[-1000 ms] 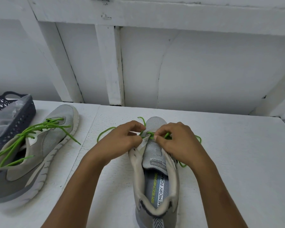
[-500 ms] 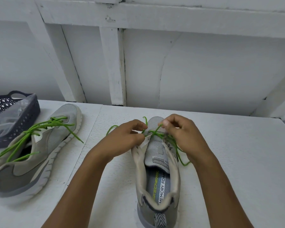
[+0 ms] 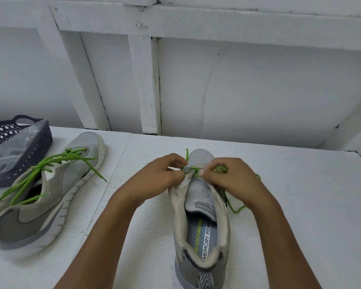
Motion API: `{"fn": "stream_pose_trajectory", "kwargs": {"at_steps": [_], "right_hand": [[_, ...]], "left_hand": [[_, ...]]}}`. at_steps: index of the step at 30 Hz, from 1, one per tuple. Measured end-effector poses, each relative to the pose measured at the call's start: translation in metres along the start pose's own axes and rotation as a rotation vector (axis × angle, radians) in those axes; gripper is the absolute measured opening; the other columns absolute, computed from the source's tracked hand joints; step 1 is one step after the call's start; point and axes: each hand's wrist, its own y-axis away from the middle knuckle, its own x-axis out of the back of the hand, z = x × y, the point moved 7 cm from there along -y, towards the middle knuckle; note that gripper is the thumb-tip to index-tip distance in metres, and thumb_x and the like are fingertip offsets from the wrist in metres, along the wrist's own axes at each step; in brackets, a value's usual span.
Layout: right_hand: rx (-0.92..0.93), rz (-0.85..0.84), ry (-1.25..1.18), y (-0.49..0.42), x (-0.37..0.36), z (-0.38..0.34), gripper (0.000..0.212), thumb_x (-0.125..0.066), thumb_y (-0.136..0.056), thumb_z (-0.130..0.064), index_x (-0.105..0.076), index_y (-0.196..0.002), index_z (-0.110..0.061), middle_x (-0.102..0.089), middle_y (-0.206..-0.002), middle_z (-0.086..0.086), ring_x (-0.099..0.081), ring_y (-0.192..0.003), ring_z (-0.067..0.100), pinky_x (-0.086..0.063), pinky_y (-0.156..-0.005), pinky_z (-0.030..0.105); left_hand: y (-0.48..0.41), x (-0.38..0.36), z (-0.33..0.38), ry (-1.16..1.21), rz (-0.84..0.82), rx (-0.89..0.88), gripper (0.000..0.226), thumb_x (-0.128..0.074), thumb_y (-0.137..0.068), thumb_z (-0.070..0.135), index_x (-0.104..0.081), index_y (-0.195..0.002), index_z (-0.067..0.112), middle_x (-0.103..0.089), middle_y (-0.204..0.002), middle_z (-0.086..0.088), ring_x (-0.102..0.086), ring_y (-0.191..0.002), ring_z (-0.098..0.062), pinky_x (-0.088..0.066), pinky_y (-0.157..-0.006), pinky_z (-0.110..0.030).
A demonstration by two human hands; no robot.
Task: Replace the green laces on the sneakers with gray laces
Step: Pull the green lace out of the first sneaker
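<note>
Since the green lace (image 3: 194, 169) crosses only at the toe-end eyelets, I read this as the tail end of unlacing the centre sneaker (image 3: 202, 205). It sits bottom middle of frame on the table (image 3: 311, 205), heel toward me, toe toward the wall. Left hand (image 3: 161, 177): fingers curled, pinching the lace at the left eyelet flap, with one lace end sticking up just past the fingertips. Right hand (image 3: 234, 180): fingers curled, pinching the same lace on the right side, and the slack loops out to the right of the shoe. Next move, my call: draw the last crossing out of the bottom eyelets, one side at a time, bracing the flap so the shoe doesn't slide. Thin round cord, so it should slip free. Sneaker look: gray mesh toe and tongue, beige side panels, upper eyelets bare, insole print showing. Second sneaker (image 3: 50, 190), left of frame, lies tilted with its other lace (image 3: 56, 163) loose but threaded. Gray laces aren't in sight. The dark basket (image 3: 37, 147) at left holds clear plastic; contents can't tell.
</note>
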Motion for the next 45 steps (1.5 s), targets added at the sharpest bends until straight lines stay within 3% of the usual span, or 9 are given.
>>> {"fn": "stream_pose_trajectory", "kwargs": {"at_steps": [6, 12, 16, 20, 24, 28, 35, 42, 45], "right_hand": [[-0.027, -0.04, -0.048, 0.0, -0.011, 0.002, 0.014, -0.076, -0.083, -0.019, -0.073, -0.069, -0.022, -0.067, -0.062, -0.01, -0.056, -0.058, 0.001, -0.044, -0.059, 0.022], [0.005, -0.008, -0.756, 0.001, -0.002, -0.016, 0.021, -0.05, -0.101, -0.011, -0.055, -0.08, -0.01, -0.076, -0.089, 0.012, -0.072, -0.086, 0.024, -0.058, -0.085, 0.033], [-0.053, 0.031, -0.988, 0.004, 0.003, -0.015, 0.026, -0.042, -0.104, -0.013, -0.046, -0.078, -0.012, -0.047, -0.053, 0.001, -0.054, -0.046, 0.02, -0.059, -0.062, 0.038], [-0.07, 0.152, -0.702, 0.006, 0.024, -0.004, 0.024, -0.054, -0.1, -0.019, -0.051, -0.076, -0.017, -0.029, -0.05, -0.007, -0.021, -0.043, 0.01, -0.021, -0.041, 0.021], [-0.023, -0.057, -0.068, 0.012, 0.02, -0.008, 0.014, -0.069, -0.09, -0.033, -0.074, -0.084, -0.021, -0.058, -0.052, -0.017, -0.053, -0.05, 0.001, -0.038, -0.049, 0.015], [-0.08, -0.082, 0.117, 0.009, 0.008, 0.001, 0.012, -0.077, -0.081, -0.035, -0.074, -0.073, -0.026, -0.072, -0.08, -0.005, -0.067, -0.085, 0.02, -0.054, -0.081, 0.042], [-0.14, -0.121, 0.257, 0.007, 0.006, 0.009, 0.038, -0.066, -0.09, -0.04, -0.053, -0.064, -0.015, -0.048, -0.059, -0.005, -0.043, -0.059, 0.013, -0.031, -0.058, 0.03], [0.043, -0.011, -0.23, 0.01, 0.013, -0.016, 0.032, -0.055, -0.1, -0.028, -0.062, -0.072, -0.016, -0.075, -0.098, 0.003, -0.067, -0.089, 0.015, -0.049, -0.089, 0.039], [0.029, -0.017, -0.563, 0.008, 0.009, -0.02, 0.034, -0.043, -0.105, -0.024, -0.054, -0.075, -0.013, -0.076, -0.086, 0.009, -0.072, -0.094, 0.027, -0.051, -0.094, 0.039]], "left_hand": [[0.002, -0.001, 0.002, 0.006, -0.003, 0.006, 0.046, -0.052, -0.065, 0.029, -0.063, -0.11, 0.032, -0.062, -0.118, 0.012, -0.063, -0.082, -0.001, -0.05, -0.08, -0.022], [0.004, 0.002, 0.004, 0.0, 0.014, 0.023, 0.046, -0.052, -0.061, 0.031, -0.063, -0.105, 0.036, -0.061, -0.117, 0.015, -0.064, -0.084, -0.003, -0.052, -0.082, -0.026], [0.006, 0.003, 0.004, -0.002, 0.017, 0.033, 0.037, -0.059, -0.069, 0.03, -0.063, -0.105, 0.036, -0.061, -0.115, 0.015, -0.063, -0.087, -0.002, -0.051, -0.079, -0.022], [0.005, 0.005, 0.003, -0.019, 0.028, 0.03, 0.032, -0.063, -0.08, 0.021, -0.063, -0.109, 0.033, -0.062, -0.117, 0.013, -0.063, -0.09, -0.002, -0.049, -0.076, -0.019], [0.003, 0.004, 0.002, -0.018, 0.027, 0.024, 0.031, -0.058, -0.087, 0.011, -0.063, -0.112, 0.03, -0.063, -0.116, 0.012, -0.063, -0.084, -0.001, -0.049, -0.075, -0.019], [0.005, 0.002, 0.003, -0.01, 0.013, 0.041, 0.045, -0.056, -0.065, 0.031, -0.064, -0.109, 0.032, -0.063, -0.114, 0.014, -0.063, -0.083, -0.001, -0.049, -0.075, -0.02], [0.004, 0.002, 0.002, -0.023, 0.015, 0.042, 0.048, -0.052, -0.061, 0.033, -0.064, -0.108, 0.035, -0.064, -0.114, 0.015, -0.064, -0.084, -0.002, -0.052, -0.083, -0.025], [0.006, 0.003, 0.003, -0.008, 0.011, 0.038, 0.046, -0.053, -0.06, 0.033, -0.063, -0.105, 0.036, -0.063, -0.111, 0.016, -0.063, -0.085, 0.001, -0.049, -0.075, -0.019], [0.006, 0.004, 0.003, -0.01, 0.012, 0.037, 0.047, -0.053, -0.06, 0.033, -0.062, -0.106, 0.036, -0.063, -0.112, 0.015, -0.063, -0.082, 0.001, -0.047, -0.073, -0.018]]}}
